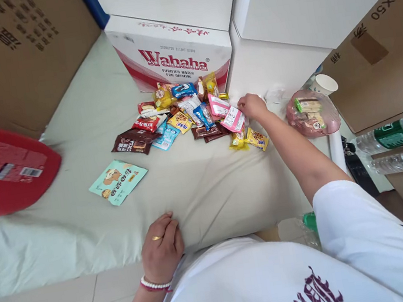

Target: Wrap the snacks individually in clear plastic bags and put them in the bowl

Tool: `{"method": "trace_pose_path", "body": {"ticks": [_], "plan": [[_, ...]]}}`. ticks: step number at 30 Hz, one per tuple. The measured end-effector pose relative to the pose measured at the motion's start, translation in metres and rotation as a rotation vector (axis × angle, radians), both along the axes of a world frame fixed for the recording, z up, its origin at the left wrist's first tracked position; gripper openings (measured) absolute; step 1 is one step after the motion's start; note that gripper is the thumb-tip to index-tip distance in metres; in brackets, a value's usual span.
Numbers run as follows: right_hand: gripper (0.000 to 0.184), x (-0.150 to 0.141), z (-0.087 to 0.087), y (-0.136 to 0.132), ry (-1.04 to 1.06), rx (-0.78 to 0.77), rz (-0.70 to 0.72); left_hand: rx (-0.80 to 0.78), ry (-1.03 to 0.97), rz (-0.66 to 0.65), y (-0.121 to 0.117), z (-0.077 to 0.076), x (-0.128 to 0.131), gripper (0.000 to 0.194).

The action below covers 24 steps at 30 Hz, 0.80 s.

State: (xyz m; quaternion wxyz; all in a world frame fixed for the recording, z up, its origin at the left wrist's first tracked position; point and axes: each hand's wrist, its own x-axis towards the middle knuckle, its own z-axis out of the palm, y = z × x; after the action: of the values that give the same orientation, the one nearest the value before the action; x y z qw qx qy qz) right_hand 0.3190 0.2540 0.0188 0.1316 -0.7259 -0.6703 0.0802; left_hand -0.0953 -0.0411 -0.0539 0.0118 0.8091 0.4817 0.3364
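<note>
Near the far edge of the table, in front of a white and red box which has the word Wahaha on it, there is a pile of wrapped snacks. My right hand is at the right end of this pile, with the arm stretched over the right part of the table. Its fingers are bent, and the fingertips are at the edge of a pink and white packet; I cannot tell whether they grip it or only touch it. A second pink packet lies just beside the first one, on its left. Below them, at the side of the pile nearer to me, lies a small yellow packet. A dark brown cocoa packet makes the left end of the pile.

My left hand rests at the near edge of the table, with the back up and the fingers loosely curled. The palm is hidden, so I cannot tell if something is under it. Between this hand and the cocoa packet, more to the left, a mint green pouch lies flat. At the left edge stands a red container. Close to the right edge there are a pink bowl with some packets inside and, just behind it, a paper cup.
</note>
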Motion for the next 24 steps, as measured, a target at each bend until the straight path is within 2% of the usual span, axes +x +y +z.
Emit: {"method": "trace_pose_path", "body": {"ticks": [2, 3, 6, 8, 10, 11, 12, 15, 18, 21, 24], "plan": [[0.018, -0.007, -0.003, 0.006, 0.061, -0.017, -0.071, -0.01, -0.008, -0.008, -0.001, -0.001, 0.0, 0.023], [0.016, -0.008, -0.001, 0.006, 0.14, 0.024, -0.102, -0.023, -0.021, -0.015, -0.001, -0.001, 0.0, 0.022], [0.011, -0.007, 0.016, -0.008, 0.53, 0.247, -0.197, -0.099, -0.133, 0.001, -0.004, 0.003, 0.0, 0.019], [0.018, -0.009, 0.032, -0.035, 0.865, 0.32, -0.236, -0.177, -0.261, 0.092, -0.005, 0.012, 0.003, 0.014], [0.031, -0.018, 0.045, -0.075, 1.196, 0.226, -0.211, -0.298, -0.394, 0.173, -0.002, 0.027, 0.011, 0.008], [0.037, -0.026, 0.048, -0.097, 1.323, 0.159, -0.19, -0.376, -0.454, 0.176, 0.001, 0.035, 0.017, 0.009], [0.041, -0.036, 0.049, -0.121, 1.414, 0.094, -0.184, -0.47, -0.511, 0.121, 0.006, 0.044, 0.025, 0.012], [0.041, -0.073, 0.038, -0.187, 1.534, -0.033, -0.209, -0.761, -0.734, 0.005, 0.026, 0.064, 0.057, 0.019], [0.034, -0.111, 0.017, -0.236, 1.541, -0.018, -0.23, -1.012, -0.972, -0.055, 0.048, 0.07, 0.09, 0.03], [0.028, -0.136, -0.003, -0.264, 1.498, -0.017, -0.163, -1.211, -1.231, -0.075, 0.062, 0.064, 0.11, 0.043], [0.029, -0.143, -0.014, -0.274, 1.435, -0.057, -0.153, -1.246, -1.366, -0.055, 0.064, 0.053, 0.115, 0.044]]}}
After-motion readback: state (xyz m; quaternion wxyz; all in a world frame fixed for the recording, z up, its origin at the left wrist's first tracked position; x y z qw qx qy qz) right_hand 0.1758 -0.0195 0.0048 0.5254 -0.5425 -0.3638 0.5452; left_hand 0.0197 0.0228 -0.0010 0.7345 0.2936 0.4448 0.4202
